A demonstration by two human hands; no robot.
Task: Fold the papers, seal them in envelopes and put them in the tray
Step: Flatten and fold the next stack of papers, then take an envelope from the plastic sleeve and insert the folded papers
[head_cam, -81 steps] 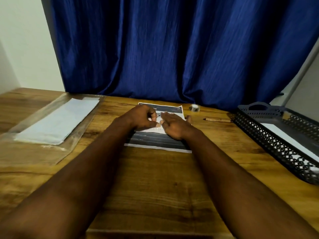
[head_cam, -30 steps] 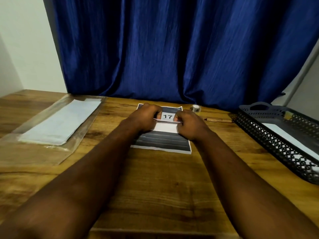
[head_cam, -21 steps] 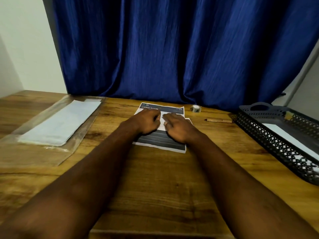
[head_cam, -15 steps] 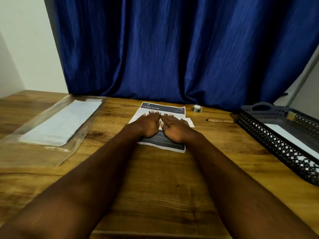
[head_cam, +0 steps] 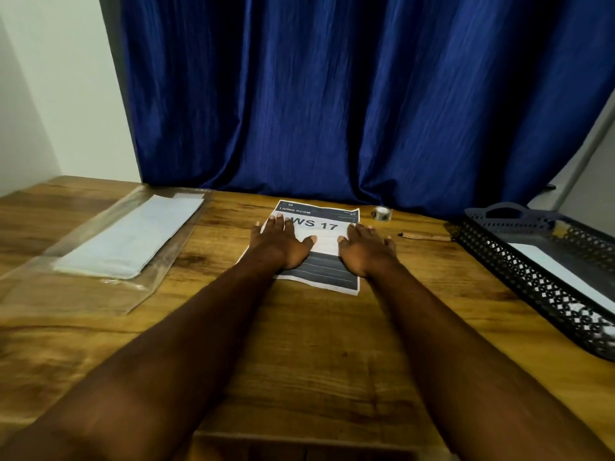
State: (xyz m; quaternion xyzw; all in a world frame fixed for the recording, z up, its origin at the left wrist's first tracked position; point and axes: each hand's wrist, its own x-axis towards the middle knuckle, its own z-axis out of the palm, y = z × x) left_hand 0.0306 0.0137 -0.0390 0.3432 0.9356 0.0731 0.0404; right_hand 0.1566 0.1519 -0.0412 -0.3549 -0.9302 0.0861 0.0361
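Paper point(head_cam: 326, 241) lay flat at the far middle of the counter point(head_cam: 299, 344), long axis running away from you, header end toward the curtain point(head_cam: 332, 94). Your left hand point(head_cam: 279, 244) and right hand point(head_cam: 366, 252) pressed down with fingers straight and spread, gripping nothing, one across each long edge. Half a second before, your hands sat side by side at the centre; they had slid apart, uncovering "WS 17". Bare wood ran from the near edge to you. Envelopes point(head_cam: 133, 237) lay well left, the tray point(head_cam: 532, 277) well right. Tape point(head_cam: 382, 213) and a pen point(head_cam: 424, 236) sat near the far right corner.
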